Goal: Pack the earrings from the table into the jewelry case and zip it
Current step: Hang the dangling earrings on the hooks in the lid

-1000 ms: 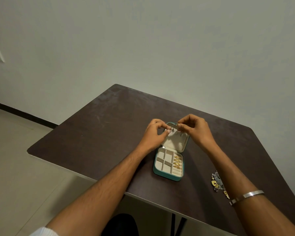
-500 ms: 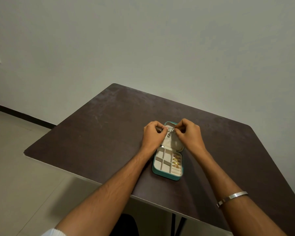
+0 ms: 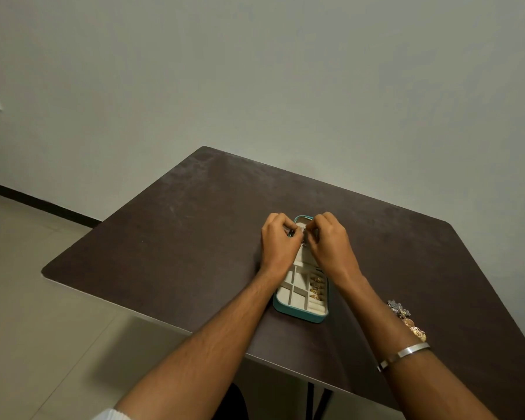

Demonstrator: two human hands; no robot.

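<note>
We note the dark table, its left half bare out to the rounded corner. Left hand and right hand meet, fingers curled, over the raised lid of the teal jewelry case; both pinch a small item there, too small for us to identify. The case's long axis runs away from us, lid at the far end, base near the front edge. Gold earrings sit in its right compartments. Loose earrings lie right, beside the braceleted wrist.
</note>
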